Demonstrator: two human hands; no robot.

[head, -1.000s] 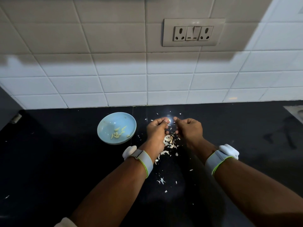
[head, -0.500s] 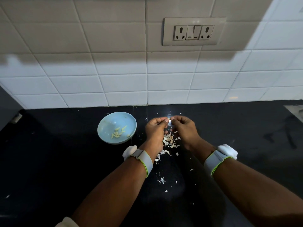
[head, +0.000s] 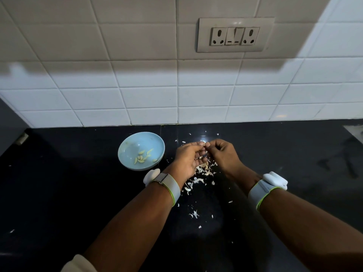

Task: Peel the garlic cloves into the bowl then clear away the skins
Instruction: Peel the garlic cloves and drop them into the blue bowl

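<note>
A light blue bowl [head: 129, 152] stands on the black counter, with several peeled garlic cloves [head: 142, 156] lying in it. To its right my left hand [head: 186, 160] and my right hand [head: 224, 154] meet fingertip to fingertip, both pinching one small garlic clove [head: 204, 144] that is mostly hidden by the fingers. Beneath and between the hands lies a pile of garlic skins and cloves [head: 203, 168]. More skin flakes [head: 194, 213] are scattered toward me on the counter.
The black counter [head: 68, 193] ends at a white tiled wall [head: 149, 99] just behind the bowl. A socket plate [head: 234, 35] sits high on the wall. A pale edge [head: 354, 130] shows at the far right. Both wrists wear grey bands.
My hands have closed together from slightly apart, fingertips now touching over the clove. The bowl and pile have not moved.
</note>
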